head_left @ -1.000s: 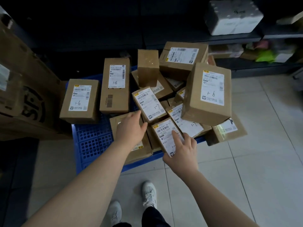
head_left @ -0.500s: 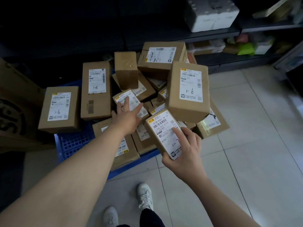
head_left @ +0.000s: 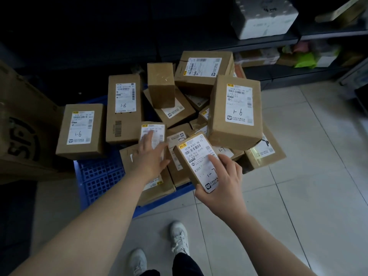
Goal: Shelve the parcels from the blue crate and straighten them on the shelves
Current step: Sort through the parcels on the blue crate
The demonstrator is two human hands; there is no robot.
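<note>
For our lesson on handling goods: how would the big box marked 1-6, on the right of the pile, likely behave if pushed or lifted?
The big box looks stiff: its cardboard edges are straight. It sits tilted on smaller parcels, so a push would probably tip or slide it. Probably a two-handed lift, given its size.

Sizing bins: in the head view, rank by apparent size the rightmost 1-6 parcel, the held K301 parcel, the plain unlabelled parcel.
1. rightmost 1-6 parcel
2. K301 parcel, held nearer the camera, so unsure against 3
3. plain unlabelled parcel
</note>
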